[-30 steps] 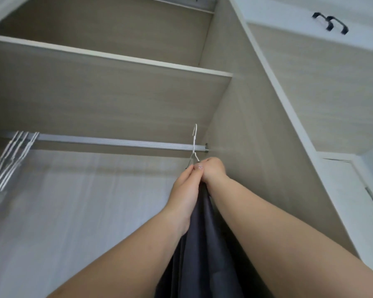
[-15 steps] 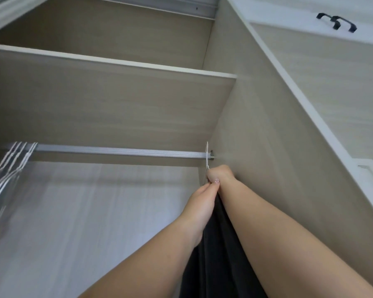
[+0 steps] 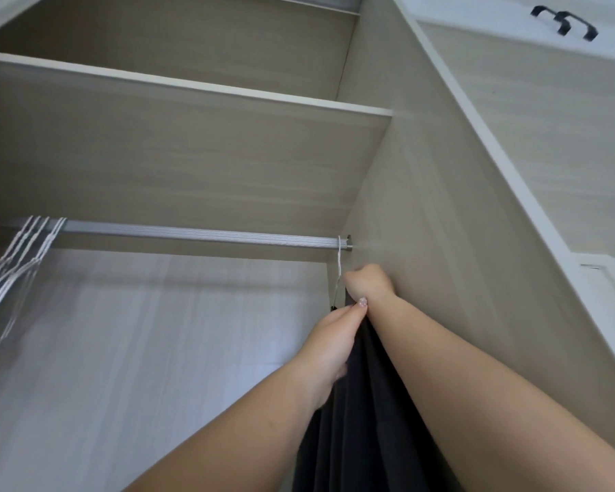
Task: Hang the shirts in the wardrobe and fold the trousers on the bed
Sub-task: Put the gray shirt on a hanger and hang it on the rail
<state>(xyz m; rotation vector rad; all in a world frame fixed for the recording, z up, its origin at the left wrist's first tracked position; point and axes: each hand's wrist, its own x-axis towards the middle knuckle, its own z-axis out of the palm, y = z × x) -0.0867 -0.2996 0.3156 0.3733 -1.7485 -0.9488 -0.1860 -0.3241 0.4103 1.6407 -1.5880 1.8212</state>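
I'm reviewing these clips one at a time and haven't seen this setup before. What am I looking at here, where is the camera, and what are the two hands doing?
There is no machine here: a person wears a wide-angle camera on the head, looking up into an open wardrobe. The left hand and right hand are bare. Both have a grip near the top of a dark shirt, which hangs on a white wire hanger. Its hook sits over the metal rail, at the far right end beside the wardrobe's side wall. A bunch of bare white hangers hangs at the rail's left end, and a shelf runs above.
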